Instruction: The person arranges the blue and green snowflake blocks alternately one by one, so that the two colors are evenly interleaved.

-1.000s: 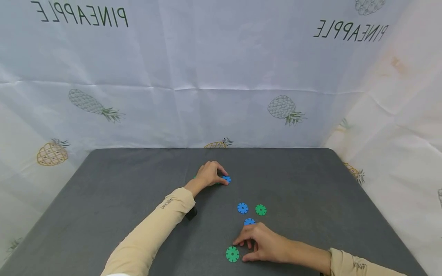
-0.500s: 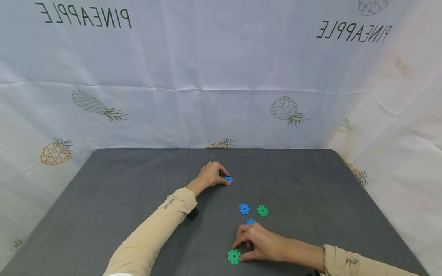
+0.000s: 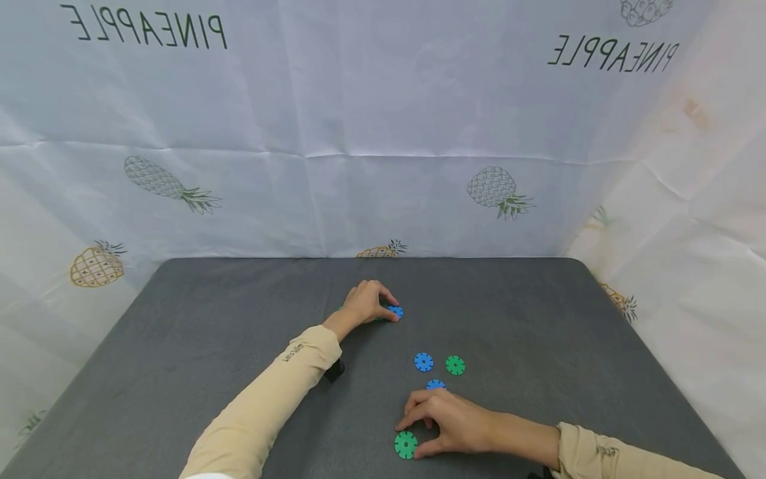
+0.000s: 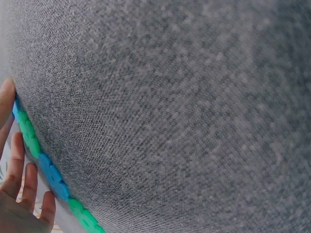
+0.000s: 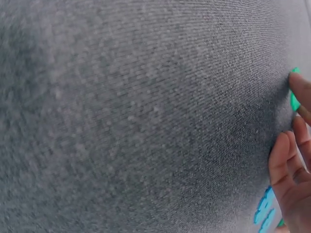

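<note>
Far back on the table, my left hand [image 3: 362, 303] pinches a notched blue plastic disc [image 3: 395, 311] between thumb and index finger. In the left wrist view, a green disc [image 4: 29, 135], another blue disc [image 4: 53, 175] and another green disc [image 4: 85, 216] continue the line from it, below the other fingers. Near the front, my right hand [image 3: 457, 422] has thumb and index finger at the edges of a green notched disc [image 3: 401, 447], which lies flat. A blue disc [image 3: 436, 384] shows just behind the right knuckles, partly covered.
Beyond the right hand, a blue disc [image 3: 423, 362] and a green disc [image 3: 455, 365] lie side by side on the dark grey tablecloth [image 3: 538, 319]. A pineapple-print curtain [image 3: 383, 100] hangs along the table's back and sides.
The right hand has moved slightly left and down, bringing thumb and index finger to the green disc's edges. My left hand keeps its place on the blue disc; the head view shifted a little.
</note>
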Demonstrator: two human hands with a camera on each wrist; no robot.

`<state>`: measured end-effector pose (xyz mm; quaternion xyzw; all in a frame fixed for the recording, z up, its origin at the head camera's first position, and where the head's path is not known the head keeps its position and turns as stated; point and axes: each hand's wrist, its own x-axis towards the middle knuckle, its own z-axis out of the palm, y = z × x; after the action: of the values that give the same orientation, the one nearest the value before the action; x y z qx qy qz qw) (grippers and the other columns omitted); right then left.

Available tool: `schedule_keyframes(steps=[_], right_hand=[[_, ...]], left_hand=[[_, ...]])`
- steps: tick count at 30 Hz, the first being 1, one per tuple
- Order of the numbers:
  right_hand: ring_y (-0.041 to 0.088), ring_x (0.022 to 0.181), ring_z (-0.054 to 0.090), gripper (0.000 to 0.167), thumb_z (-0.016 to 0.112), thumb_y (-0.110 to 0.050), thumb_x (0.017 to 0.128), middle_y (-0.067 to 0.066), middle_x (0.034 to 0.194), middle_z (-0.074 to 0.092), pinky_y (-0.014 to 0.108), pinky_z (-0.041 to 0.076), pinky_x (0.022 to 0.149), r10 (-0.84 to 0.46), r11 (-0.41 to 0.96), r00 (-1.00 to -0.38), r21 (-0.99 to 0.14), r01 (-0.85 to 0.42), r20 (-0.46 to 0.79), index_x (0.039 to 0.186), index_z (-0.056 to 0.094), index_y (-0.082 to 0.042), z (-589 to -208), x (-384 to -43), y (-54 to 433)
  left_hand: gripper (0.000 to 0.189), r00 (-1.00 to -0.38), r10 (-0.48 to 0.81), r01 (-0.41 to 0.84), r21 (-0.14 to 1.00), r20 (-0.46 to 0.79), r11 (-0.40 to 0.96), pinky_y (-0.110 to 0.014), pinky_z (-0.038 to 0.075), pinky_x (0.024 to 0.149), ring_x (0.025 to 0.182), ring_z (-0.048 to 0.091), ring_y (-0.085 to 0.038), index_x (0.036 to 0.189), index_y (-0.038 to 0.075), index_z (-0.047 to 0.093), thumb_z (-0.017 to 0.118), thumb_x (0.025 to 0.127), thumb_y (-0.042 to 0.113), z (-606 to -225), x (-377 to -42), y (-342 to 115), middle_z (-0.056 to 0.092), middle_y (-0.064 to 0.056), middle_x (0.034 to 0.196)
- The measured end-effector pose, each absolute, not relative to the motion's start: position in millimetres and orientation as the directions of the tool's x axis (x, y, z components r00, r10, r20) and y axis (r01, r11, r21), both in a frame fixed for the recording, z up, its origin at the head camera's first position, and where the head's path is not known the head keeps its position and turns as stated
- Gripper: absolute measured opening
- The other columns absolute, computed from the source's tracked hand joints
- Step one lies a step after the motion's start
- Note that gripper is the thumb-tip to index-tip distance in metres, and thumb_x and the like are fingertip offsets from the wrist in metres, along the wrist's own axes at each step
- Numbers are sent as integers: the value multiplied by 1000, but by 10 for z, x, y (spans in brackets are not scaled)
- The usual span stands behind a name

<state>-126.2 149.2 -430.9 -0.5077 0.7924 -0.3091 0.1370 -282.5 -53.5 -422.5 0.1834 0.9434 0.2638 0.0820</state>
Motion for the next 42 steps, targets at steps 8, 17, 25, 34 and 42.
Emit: schedule_keyframes(steps=[8, 17, 25, 34, 42], right_hand=[[-7, 68, 43, 24, 73, -30, 85, -10, 97, 60, 8, 42, 60, -882, 295, -463, -657, -693, 93, 105, 72, -17, -4335, -1245, 1501], [-7, 70, 48, 19, 70, -31, 88, -11, 96, 63, 9, 44, 60, -880, 254, -451, -657, -710, 147, 102, 69, -17, -4351, -1256, 1513], [-4, 70, 54, 16, 74, -23, 87, -7, 84, 62, 9, 47, 56, -857, 231, -479, -689, -687, 189, 99, 68, -14, -4336, -1312, 1554], [3, 75, 60, 18, 73, -15, 87, 0, 85, 61, 26, 56, 61, -814, 163, -554, -846, -508, 176, 103, 67, -11, -4265, -1445, 1660], [8, 72, 65, 22, 75, -13, 85, 6, 81, 67, 32, 57, 60, -750, 156, -637, -888, -432, 178, 105, 68, -5, -4231, -1616, 1770]], left_hand=[[24, -922, 383, 295, 532, -61, 794, -28, 48, 69, 97, 61, -19, 94, 23, 78, 84, 73, 33, -4244, -2823, -535, 64, -3, 116], [24, -920, 389, 306, 528, -50, 792, -30, 49, 71, 99, 60, -20, 95, 23, 78, 84, 74, 33, -4260, -2810, -531, 63, -3, 116], [23, -921, 387, 309, 509, -51, 803, -33, 50, 76, 102, 60, -21, 94, 24, 78, 84, 73, 34, -4270, -2815, -534, 63, -4, 116], [23, -922, 386, 313, 514, -38, 798, -31, 50, 74, 99, 61, -20, 94, 23, 78, 84, 73, 33, -4256, -2820, -546, 64, -3, 115], [24, -917, 398, 319, 545, -30, 776, -29, 49, 69, 96, 61, -21, 94, 21, 79, 84, 73, 32, -4252, -2825, -560, 64, -4, 111]])
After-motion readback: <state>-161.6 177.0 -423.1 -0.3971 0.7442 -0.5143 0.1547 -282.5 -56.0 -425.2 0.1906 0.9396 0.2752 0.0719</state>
